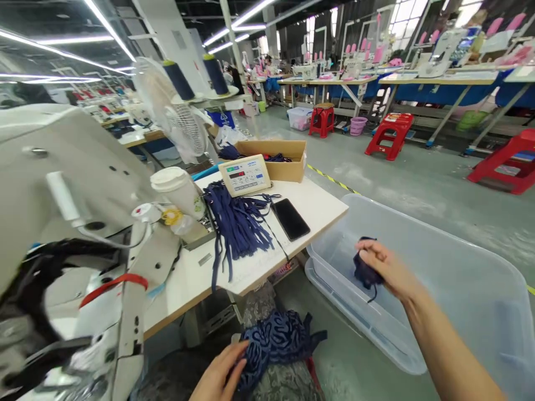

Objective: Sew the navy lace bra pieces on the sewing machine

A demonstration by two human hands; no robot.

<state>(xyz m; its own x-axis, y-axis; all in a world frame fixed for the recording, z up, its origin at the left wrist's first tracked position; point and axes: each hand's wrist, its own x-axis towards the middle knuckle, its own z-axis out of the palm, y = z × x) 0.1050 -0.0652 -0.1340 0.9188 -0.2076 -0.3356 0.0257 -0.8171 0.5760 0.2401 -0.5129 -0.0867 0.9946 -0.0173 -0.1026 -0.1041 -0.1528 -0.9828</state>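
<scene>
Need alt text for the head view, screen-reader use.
A person's right hand holds dark fabric over or inside a translucent bin, while the left hand touches patterned blue fabric. A white table alongside bears navy straps, a phone and a control panel.

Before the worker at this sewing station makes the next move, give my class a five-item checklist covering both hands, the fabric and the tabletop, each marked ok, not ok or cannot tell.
1. Right hand has a grip on the dark blue bundle: ok, fingers closed on it.
2. Bundle touches the clear tub: cannot tell; they overlap in this view.
3. Left hand is at the patterned navy piece: ok, fingertips at its edge.
4. Phone lies wholly on the tabletop: ok.
5. Navy straps are neatly stacked: not ok, loosely fanned out.
</scene>
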